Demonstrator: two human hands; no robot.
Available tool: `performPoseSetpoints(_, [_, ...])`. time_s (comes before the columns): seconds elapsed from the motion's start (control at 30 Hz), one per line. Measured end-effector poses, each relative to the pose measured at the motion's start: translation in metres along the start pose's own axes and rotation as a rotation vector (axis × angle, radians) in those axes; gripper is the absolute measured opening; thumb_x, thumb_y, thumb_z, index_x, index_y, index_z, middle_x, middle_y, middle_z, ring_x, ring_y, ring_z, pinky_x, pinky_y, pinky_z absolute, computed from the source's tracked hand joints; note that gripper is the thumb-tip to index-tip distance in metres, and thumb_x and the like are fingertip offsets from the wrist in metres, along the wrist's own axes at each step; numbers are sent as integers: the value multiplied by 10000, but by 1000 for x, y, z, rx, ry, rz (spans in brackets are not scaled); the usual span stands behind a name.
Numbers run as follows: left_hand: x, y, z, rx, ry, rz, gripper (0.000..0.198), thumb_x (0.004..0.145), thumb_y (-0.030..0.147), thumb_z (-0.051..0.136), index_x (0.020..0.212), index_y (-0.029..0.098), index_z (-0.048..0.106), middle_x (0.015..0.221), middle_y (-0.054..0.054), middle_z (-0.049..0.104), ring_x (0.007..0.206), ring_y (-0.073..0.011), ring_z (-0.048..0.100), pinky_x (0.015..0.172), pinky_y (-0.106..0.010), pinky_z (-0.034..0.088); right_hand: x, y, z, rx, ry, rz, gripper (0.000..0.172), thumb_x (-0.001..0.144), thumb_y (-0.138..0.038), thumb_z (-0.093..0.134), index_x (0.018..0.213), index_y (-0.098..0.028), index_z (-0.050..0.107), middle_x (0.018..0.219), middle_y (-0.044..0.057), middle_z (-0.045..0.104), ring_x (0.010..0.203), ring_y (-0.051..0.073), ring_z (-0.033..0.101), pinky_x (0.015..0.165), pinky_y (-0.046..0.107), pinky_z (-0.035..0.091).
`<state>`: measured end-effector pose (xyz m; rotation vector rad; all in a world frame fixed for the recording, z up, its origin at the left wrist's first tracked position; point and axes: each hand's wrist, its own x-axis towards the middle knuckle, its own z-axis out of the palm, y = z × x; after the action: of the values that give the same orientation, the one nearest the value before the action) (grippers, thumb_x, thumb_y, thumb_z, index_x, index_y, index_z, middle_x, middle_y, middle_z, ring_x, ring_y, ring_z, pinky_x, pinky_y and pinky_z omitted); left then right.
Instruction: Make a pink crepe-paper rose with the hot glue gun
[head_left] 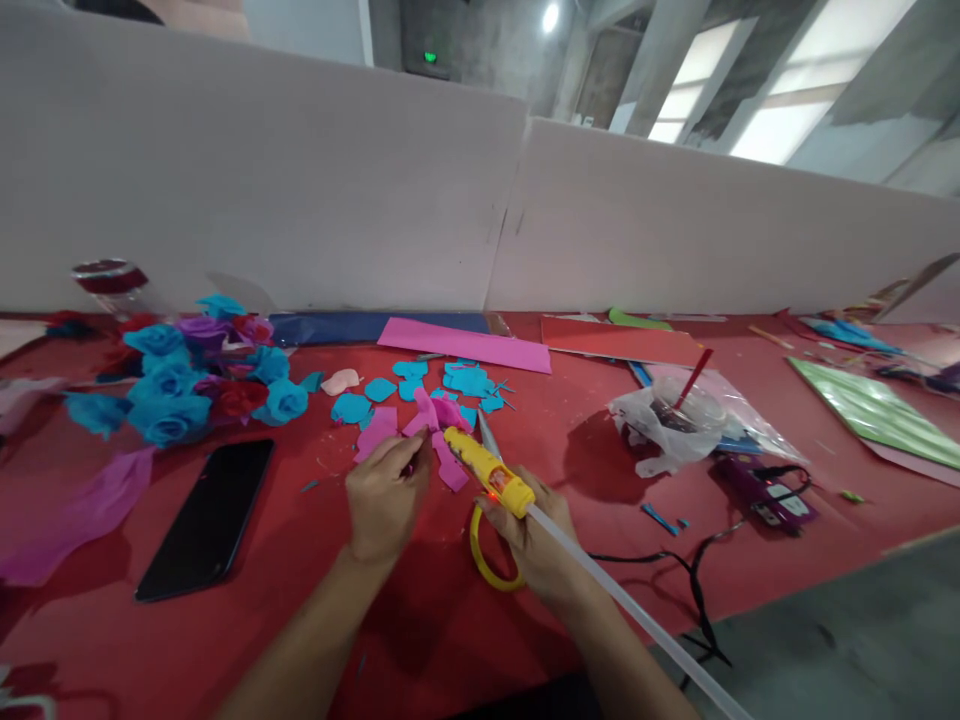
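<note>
My right hand (541,535) is wrapped round a yellow hot glue gun (491,475), with a long glue stick (637,610) sticking out of its back end. The gun's tip points at a pink paper flower (435,410) beside my left hand (386,495). The fingers of that left hand are pinched together at the flower's lower end; the exact grip is partly hidden. Pink paper petals (451,465) lie around it. Under my right hand lie scissors with yellow handles (487,565), their blades partly covered by the gun. Blue paper petals (469,378) are scattered just beyond.
Finished paper flowers (169,390) are bunched at the left, near a black phone (206,520). Pink (465,345) and red paper sheets (622,342) lie at the back. To the right stand a plastic cup in a bag (675,415) and a purple box (761,492) with black cable (694,575).
</note>
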<state>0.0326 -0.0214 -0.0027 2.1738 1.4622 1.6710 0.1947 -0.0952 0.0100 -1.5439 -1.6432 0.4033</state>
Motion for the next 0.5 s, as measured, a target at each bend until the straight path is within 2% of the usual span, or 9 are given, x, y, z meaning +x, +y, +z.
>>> performPoseSetpoints(0.2, [0,0,0,9,6,9,133,804,218,605,791,156,721,634,-15,651,542,-93,548,565,-209,447,0,-4,-1,-100,48,-71,242,883,-390,476,838,-177,581,714,41,639,610,165,602,538,236,410])
performPoseSetpoints(0.5, [-1,-1,0,9,-10,-23,150,810,248,590,805,181,725,664,-18,672,552,-99,566,568,-210,460,-2,-6,-2,-122,59,-56,211,877,-388,501,866,-195,586,719,37,649,621,170,616,553,243,419])
